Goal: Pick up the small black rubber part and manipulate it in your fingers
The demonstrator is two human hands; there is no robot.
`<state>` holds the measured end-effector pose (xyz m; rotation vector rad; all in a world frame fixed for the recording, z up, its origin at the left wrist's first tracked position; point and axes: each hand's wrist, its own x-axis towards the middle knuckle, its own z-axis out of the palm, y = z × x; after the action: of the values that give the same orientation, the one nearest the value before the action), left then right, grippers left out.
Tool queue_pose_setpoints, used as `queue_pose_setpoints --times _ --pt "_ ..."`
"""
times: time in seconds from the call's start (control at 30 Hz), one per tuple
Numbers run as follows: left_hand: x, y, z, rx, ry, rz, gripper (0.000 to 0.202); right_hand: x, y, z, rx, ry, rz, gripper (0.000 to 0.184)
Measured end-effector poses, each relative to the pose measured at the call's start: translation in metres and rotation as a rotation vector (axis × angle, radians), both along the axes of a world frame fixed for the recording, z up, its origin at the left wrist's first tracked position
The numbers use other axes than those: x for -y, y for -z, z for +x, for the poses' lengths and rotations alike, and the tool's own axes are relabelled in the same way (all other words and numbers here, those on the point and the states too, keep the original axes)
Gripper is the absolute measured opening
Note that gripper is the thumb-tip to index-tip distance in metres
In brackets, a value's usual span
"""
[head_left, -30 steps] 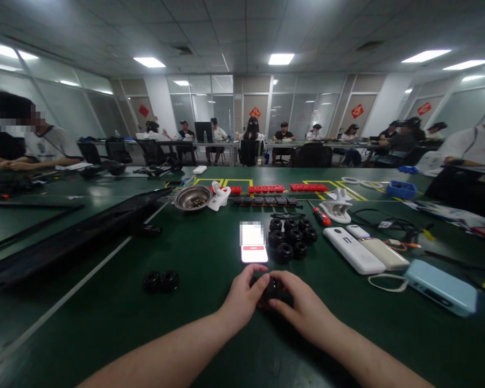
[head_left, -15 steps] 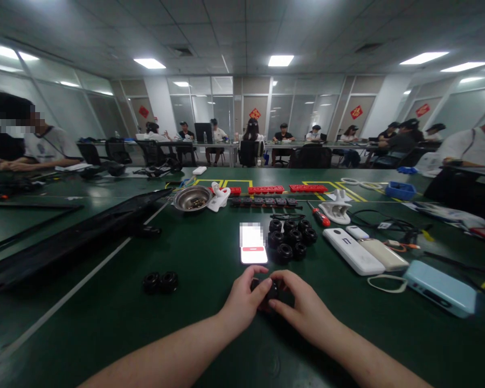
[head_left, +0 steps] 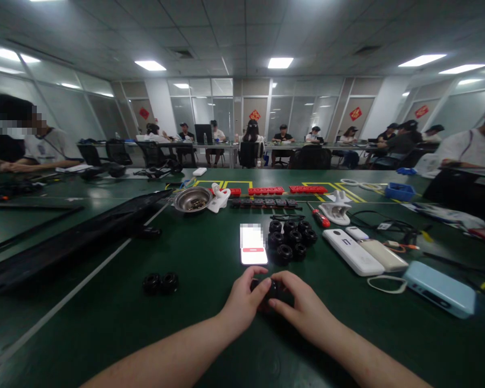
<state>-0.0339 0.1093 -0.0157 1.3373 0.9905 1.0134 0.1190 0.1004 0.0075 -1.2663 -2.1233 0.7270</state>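
Low in the middle of the head view, a small dark rounded part [head_left: 273, 290] is gripped between both hands; it resembles the black toy wheels nearby, though fingers cover most of it. My left hand [head_left: 246, 295] curls around its left side with the thumb on top. From the right, my right hand [head_left: 297, 299] closes on it with thumb and fingertips. Just beyond them lies a phone [head_left: 254, 257] with a lit screen. Several black wheels [head_left: 294, 237] are grouped right of the phone. Two more wheels [head_left: 168, 282] sit side by side on the left.
Farther back are a metal bowl [head_left: 193, 200] of small parts, red trays [head_left: 265, 191], a black strip [head_left: 267, 203], and a red screwdriver [head_left: 320, 217]. White power banks [head_left: 353, 252] and a blue box-shaped device [head_left: 440, 288] lie right. A long black panel [head_left: 76, 237] spans the left.
Both hands stay almost where they were, still around the dark part. Nothing on the table has visibly moved; the view has shifted very slightly.
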Motion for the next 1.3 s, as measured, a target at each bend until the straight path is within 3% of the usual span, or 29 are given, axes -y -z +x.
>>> queue_pose_setpoints --times 0.23,0.37,0.5,0.83,0.93,1.07,1.3 --pt "0.0010 -0.0004 0.0003 0.010 -0.001 0.003 0.031 0.0005 0.0001 -0.0004 0.097 0.022 -0.007 0.026" --pt "-0.0012 0.0022 -0.0006 0.000 0.007 -0.027 0.032 0.0001 -0.0006 -0.0006 0.043 -0.005 -0.004 0.014" --pt "0.0003 -0.0018 -0.0013 0.003 -0.004 -0.017 0.032 0.0016 -0.0031 -0.0002 -0.005 -0.016 -0.009 0.028" --pt "-0.0007 0.0007 -0.0003 0.030 -0.016 -0.022 0.034 -0.0003 0.0000 -0.0002 0.058 0.008 0.000 0.015" --pt "-0.0015 -0.0003 -0.0003 0.018 -0.018 -0.038 0.036 0.0004 0.0002 -0.0005 -0.003 0.005 -0.001 0.028" --pt "0.0023 -0.0057 -0.0009 0.015 -0.012 -0.021 0.033 0.0031 -0.0015 -0.0009 -0.007 -0.004 -0.025 0.033" --pt "0.0002 0.0000 0.0000 0.002 -0.006 -0.011 0.033 0.0023 -0.0030 -0.0012 0.065 0.007 -0.006 0.017"
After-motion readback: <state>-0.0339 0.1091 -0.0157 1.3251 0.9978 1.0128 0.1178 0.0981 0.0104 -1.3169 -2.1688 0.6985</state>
